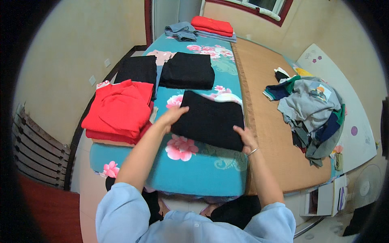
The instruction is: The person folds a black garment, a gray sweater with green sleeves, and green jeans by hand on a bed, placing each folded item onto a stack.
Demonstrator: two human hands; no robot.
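A folded black garment (211,120) is held between my two hands, over the blue floral sheet (197,176) of a bed. My left hand (174,117) grips its left edge, thumb on top. At its right edge my right hand (246,138) has hold in the same way, a bangle on the wrist; the fingers beneath are hidden. Beyond it lies a folded black stack (187,71), with another black garment (136,69) to the left. Left of my left hand is a stack of folded red clothes (118,109).
A loose heap of clothes (313,103) lies on the brown woven mat (264,121) at the right. Folded red clothes (211,25) and blue denim (181,31) sit at the far end. The white headboard (343,91) borders the right side; an electric fan (364,186) stands lower right.
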